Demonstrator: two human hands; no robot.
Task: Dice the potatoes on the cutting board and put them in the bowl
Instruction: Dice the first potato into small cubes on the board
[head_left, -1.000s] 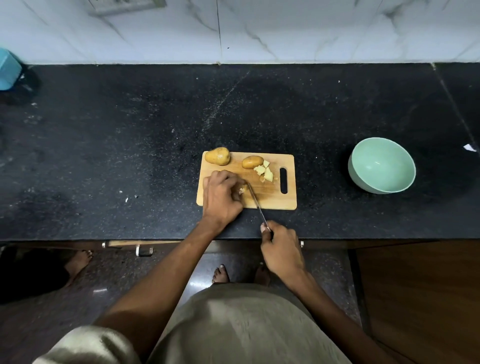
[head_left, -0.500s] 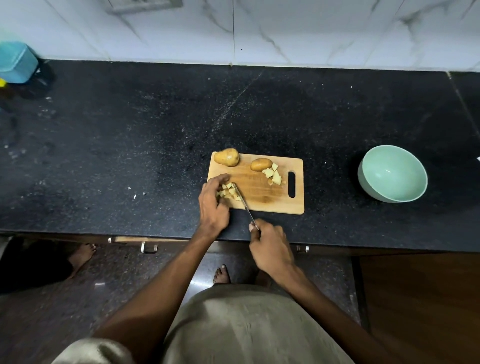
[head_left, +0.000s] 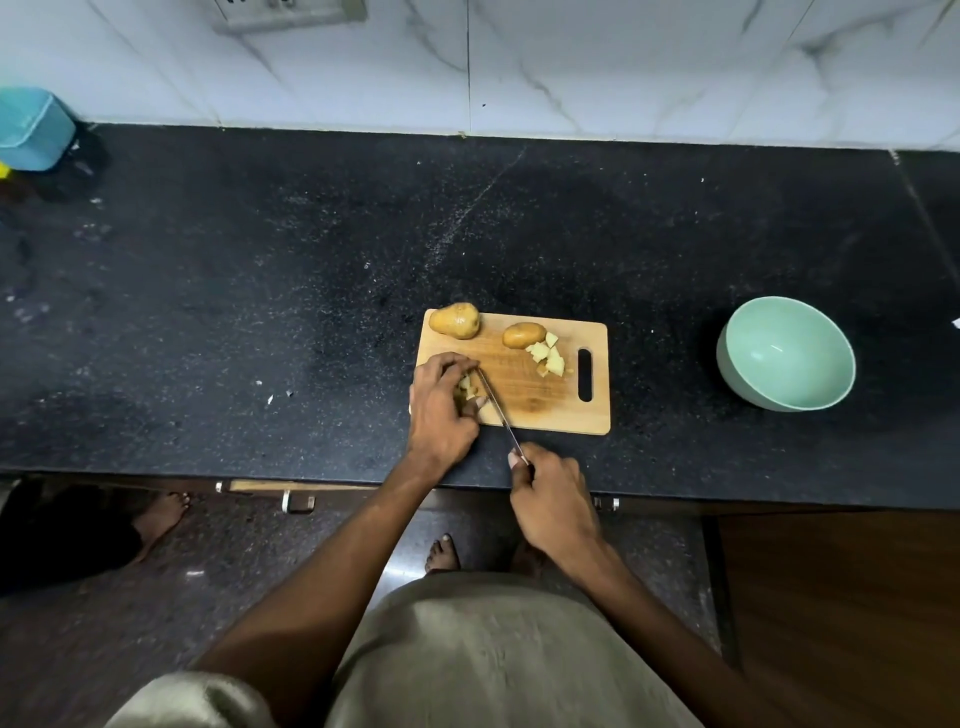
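fingers (head_left: 457, 364) around potato pieces (head_left: 467, 387)

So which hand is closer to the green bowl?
Right. The right hand grips the knife at the counter's front edge; the left hand holds potato pieces, farther from the bowl.

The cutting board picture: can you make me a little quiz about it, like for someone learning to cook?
1. True or false: the green bowl already has potato pieces in it.
2. How many whole potatoes lie on the cutting board? A) one B) two C) four
3. Fill in: the right hand grips the ____.

Key:
1. False; the bowl shows nothing inside.
2. B: a larger potato at the far left corner and a smaller potato beside the cut pieces.
3. Knife; the left hand steadies the pieces being cut.
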